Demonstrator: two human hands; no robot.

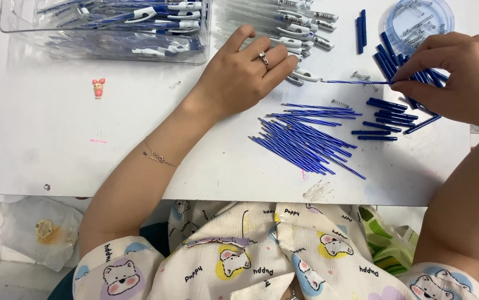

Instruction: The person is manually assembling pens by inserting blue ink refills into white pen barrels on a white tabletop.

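Single head-worn view, looking steeply down from above the wearer's chest onto the white bench (pixel 73 139). Close range: forearms, both hands and near bench edge fill the frame; wearer's patterned shirt (pixel 262 255) along the bottom.

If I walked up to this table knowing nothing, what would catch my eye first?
Probably the fan of thin blue refills spread across the middle of the white table. Above it, the right hand pinches one refill level, its tip at a clear pen barrel under the left hand. A clear bin of finished pens sits top left.
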